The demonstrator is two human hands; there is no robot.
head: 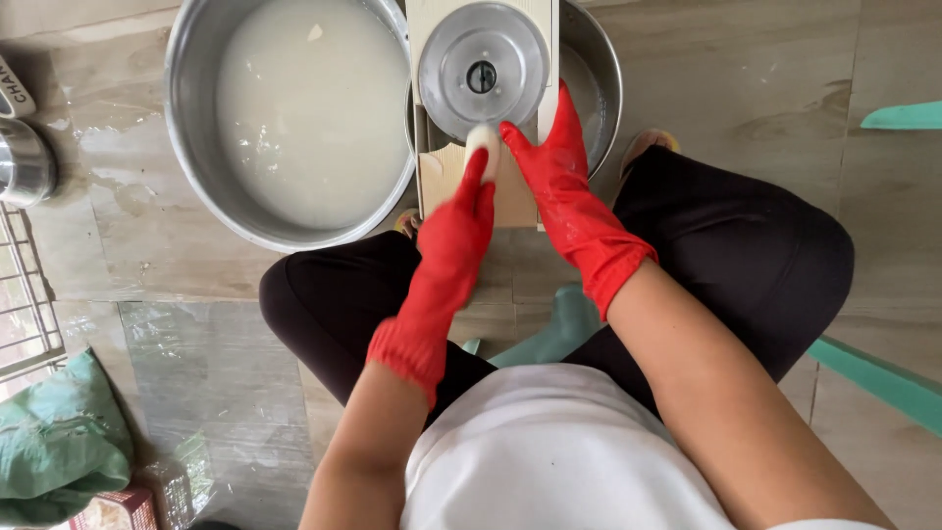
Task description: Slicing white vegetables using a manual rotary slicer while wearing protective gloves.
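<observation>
Red rubber gloves cover both hands, and the slicing machine (481,98), a cream box with a round steel disc on top, serves as the landmark here. It sits across the rim of a smaller steel basin (601,69), directly ahead of the person's knees. The left hand (456,231) reaches up to the machine's near edge, its fingers closed around a pale, rounded white piece (483,147) that it presses against the lower rim of the disc. The right hand (554,172) lies just right of that piece, fingers stretched flat along the machine's side and touching the body, steadying rather than gripping anything. To the left of the machine stands a large steel basin (196,147) filled with cloudy white liquid, with a few small scraps floating in it. Judging by how much of the white piece still shows, the feeding looks under way rather than finished; what has collected in the smaller basin beneath the machine is mostly hidden, so the amount done cannot be told. Far left of the machine a wire rack (25,294) and a green cloth bundle (59,442) rest on the wet tiled floor (785,59).
</observation>
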